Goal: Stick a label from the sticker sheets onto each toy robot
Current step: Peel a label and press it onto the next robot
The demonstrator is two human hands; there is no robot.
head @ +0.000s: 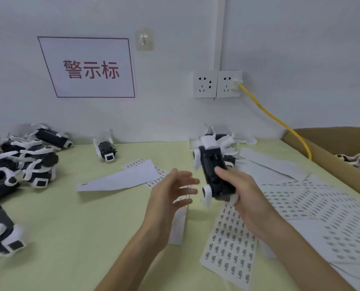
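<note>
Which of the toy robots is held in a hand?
The toy robot at the centre, gripped by the right hand. The lone robot by the wall and the pile at left lie on the table.

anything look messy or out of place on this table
Nothing looks damaged or spilled, but it is untidy: the sticker sheets on the right lie fanned and overlapping at angles, the toy robots on the left are heaped in a tangled pile, and one lone toy robot lies apart near the wall.
</note>
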